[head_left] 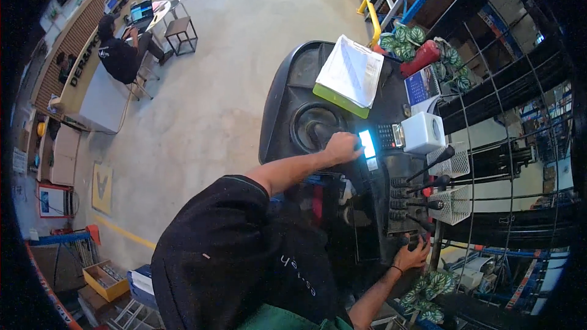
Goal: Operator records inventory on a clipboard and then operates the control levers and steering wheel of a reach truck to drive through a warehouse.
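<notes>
While the left hand (342,146) closes on the steering wheel (319,128), the right hand (413,255) grips a black lever (422,227) low in the lever row. Papers on a green clipboard (350,76) lie on the dashboard beyond the wheel, beside a lit handheld screen (367,143).

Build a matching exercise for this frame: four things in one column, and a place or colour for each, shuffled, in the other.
Things
1. left hand
2. right hand
3. stack of papers
4. white box

Places or colours
A. lies on a green clipboard on the dashboard
B. closed around the steering knob
C. on a control lever at the low end of the lever row
D. stands beside a handheld device with a lit screen

Pairs: 1-B, 2-C, 3-A, 4-D
</notes>
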A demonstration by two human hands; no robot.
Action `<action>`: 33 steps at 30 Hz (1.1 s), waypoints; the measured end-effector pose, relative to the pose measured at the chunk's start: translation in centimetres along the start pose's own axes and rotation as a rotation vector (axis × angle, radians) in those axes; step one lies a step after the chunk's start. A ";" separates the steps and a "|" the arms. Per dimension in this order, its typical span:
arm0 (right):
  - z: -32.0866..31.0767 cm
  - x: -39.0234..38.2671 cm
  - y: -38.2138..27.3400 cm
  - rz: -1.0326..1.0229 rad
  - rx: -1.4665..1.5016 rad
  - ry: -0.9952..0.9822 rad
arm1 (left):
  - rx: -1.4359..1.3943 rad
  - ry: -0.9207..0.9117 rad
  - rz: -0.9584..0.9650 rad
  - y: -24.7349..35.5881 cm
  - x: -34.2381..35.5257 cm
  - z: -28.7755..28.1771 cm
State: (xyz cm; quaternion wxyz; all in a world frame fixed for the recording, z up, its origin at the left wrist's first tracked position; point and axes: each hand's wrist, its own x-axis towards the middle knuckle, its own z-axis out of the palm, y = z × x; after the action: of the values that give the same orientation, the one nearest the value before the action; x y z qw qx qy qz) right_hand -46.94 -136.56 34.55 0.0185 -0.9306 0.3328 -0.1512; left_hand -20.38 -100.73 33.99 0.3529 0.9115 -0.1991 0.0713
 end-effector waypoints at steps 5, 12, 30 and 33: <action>-3.4 -3.6 -2.0 0.025 0.020 -0.055 | -0.014 0.149 -0.096 -1.3 0.8 -3.0; -5.1 -9.1 -4.3 0.017 0.043 0.035 | 0.037 0.141 -0.182 -3.6 -1.8 -8.7; -8.1 -17.7 -5.0 -0.084 0.014 0.030 | 0.132 0.121 -0.166 -10.1 -9.6 -19.3; -6.4 -17.7 2.6 -0.297 0.235 0.114 | 0.082 0.122 -0.233 -10.2 -11.1 -21.3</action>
State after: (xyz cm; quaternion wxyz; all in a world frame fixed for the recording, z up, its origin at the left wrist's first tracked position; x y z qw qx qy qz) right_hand -63.36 -127.11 35.54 0.0857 -0.9508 0.1725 -0.2425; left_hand -26.00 -76.13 40.47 0.3328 0.9360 -0.0671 0.0933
